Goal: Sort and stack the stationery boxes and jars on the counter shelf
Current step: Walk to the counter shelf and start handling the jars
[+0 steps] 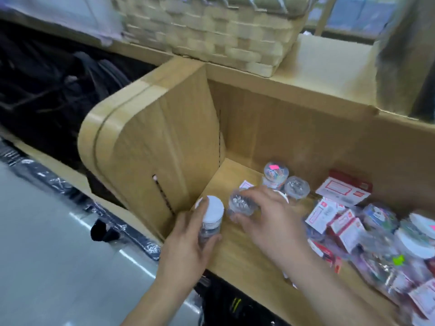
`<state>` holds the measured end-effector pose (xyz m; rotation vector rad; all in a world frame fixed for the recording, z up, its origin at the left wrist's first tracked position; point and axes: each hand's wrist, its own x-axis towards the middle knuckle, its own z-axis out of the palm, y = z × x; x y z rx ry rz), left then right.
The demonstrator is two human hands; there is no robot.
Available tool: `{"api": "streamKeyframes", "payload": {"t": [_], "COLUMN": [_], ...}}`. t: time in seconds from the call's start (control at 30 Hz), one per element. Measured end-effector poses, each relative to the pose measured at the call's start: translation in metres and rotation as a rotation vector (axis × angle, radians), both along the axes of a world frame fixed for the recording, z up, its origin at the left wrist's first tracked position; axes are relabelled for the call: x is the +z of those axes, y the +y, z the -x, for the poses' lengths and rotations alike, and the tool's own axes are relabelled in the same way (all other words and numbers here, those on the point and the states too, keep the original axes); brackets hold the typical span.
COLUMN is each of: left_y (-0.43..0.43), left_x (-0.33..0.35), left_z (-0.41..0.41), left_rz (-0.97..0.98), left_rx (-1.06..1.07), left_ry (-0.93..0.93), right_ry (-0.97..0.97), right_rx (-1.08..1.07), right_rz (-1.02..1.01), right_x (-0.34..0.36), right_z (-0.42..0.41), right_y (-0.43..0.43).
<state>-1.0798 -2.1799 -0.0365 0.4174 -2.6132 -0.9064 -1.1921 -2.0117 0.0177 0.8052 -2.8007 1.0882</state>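
Note:
My left hand (188, 241) grips a clear jar with a white lid (211, 212), upright at the shelf's front left corner. My right hand (266, 217) holds a second clear jar of silver clips (240, 203), tilted on its side just right of the first. Two more clear jars stand behind: one with coloured clips and a pink sticker (275, 174), one with silver clips (296, 188). Red and white stationery boxes (341, 191) lie jumbled to the right. Further right is a blurred pile of jars and packets (404, 243).
The wooden shelf (237, 252) has a rounded side panel (146, 147) on its left and a back wall. A woven basket (211, 31) sits on the counter top above. The grey floor lies at lower left.

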Motion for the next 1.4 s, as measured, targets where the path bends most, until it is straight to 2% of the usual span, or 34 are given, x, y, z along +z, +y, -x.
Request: {"api": "streamKeyframes", "payload": {"t": [0.17,0.27,0.4,0.47,0.6,0.77,1.0,1.17,1.27,1.4], "left_y": [-0.01,-0.005,0.0,0.0,0.0,0.036,0.055,0.065,0.07,0.067], "left_x": [0.006,0.018,0.01,0.003,0.002,0.009,0.025,0.035,0.028,0.02], "left_z": [0.011,-0.004,-0.007,-0.004,-0.007,0.01,0.096,0.173,0.192,0.184], "left_rz": [0.104,0.104,0.11,0.117,0.073,0.032,-0.033,-0.022,-0.131,-0.255], "left_rx": [0.013,0.027,-0.128,-0.159,-0.136,-0.233,-0.295,-0.261,-0.195,-0.238], "left_ry": [0.025,0.044,0.05,0.02,0.058,0.153,0.014,-0.056,-0.175,-0.16], "right_ry": [0.069,0.094,0.021,-0.009,0.006,0.008,-0.009,0.01,-0.042,-0.068], "right_rx": [0.028,0.035,0.113,0.127,-0.012,-0.138,-0.174,-0.15,-0.058,-0.031], "right_rz": [-0.054,-0.137,-0.233,-0.191,0.026,0.048,-0.059,-0.172,-0.303,-0.375], "right_x": [-0.023,-0.032,-0.027,-0.017,0.006,0.014,0.014,0.01,-0.002,-0.01], "right_z": [0.037,0.057,0.067,0.064,0.046,0.037,0.05,0.069,0.075,0.072], "right_y": [-0.056,-0.071,-0.067,-0.052,0.002,0.06,0.078,0.073,0.073,0.08]}}
